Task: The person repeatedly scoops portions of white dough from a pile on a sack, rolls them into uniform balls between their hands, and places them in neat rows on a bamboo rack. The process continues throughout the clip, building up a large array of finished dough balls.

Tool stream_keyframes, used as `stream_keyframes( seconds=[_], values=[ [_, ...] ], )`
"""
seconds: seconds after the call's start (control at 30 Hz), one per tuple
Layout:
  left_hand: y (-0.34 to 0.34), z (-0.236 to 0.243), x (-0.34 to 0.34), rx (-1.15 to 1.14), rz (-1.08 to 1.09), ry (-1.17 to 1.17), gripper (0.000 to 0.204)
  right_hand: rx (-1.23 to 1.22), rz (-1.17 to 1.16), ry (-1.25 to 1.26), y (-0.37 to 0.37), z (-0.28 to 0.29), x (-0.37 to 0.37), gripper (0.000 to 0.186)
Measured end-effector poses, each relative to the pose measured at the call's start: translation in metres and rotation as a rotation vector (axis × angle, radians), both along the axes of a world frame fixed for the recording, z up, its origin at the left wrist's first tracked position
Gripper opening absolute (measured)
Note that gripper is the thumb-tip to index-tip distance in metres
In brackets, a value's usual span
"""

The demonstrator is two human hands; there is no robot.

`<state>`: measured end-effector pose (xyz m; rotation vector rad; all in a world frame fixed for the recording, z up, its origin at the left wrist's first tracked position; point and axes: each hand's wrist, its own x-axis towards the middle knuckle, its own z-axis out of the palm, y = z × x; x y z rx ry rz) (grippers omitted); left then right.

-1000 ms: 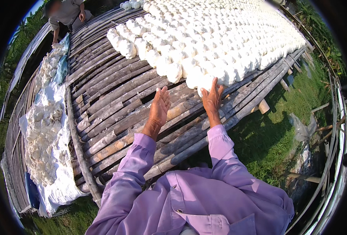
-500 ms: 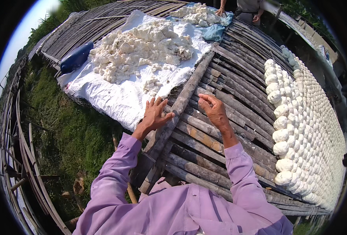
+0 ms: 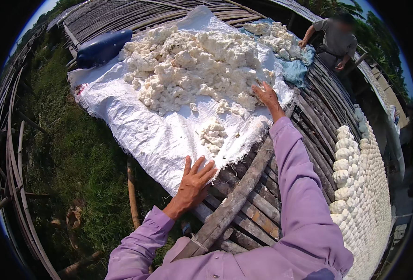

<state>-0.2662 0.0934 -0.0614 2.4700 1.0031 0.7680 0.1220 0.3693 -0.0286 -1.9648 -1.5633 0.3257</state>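
A large heap of crumbly off-white dough-like lumps (image 3: 192,65) lies on a white woven plastic sheet (image 3: 145,133). My left hand (image 3: 194,186) is at the sheet's near edge, open, its fingers spread and pointing away from me. Just beyond those fingers sits a small loose clump (image 3: 212,134) of the same stuff. My right hand (image 3: 268,99) reaches far forward to the right side of the heap. Its fingers are apart and touch or nearly touch the lumps, with nothing visibly held.
A dark blue plastic container (image 3: 104,48) lies at the sheet's far left. Rows of white balls (image 3: 369,186) cover the rack at right. A co-worker (image 3: 337,42) stands beyond, by a smaller heap (image 3: 274,39). A thick pole (image 3: 234,205) crosses the bamboo slats near me.
My right hand has moved forward from above the slats to the heap, its fingers opening out. My left hand stays by the sheet's edge. The view has shifted, bringing the heap closer.
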Motion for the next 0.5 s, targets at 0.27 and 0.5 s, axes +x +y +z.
stream_keyframes(
  seconds=[0.27,0.5],
  values=[
    [0.002,0.002,-0.004,-0.083,-0.047,-0.101,0.068,-0.234,0.002,-0.039,0.020,-0.032,-0.023,0.096],
    [0.002,0.000,-0.003,-0.036,-0.046,-0.146,0.067,-0.158,0.135,-0.357,-0.008,-0.058,-0.060,0.077]
  ],
)
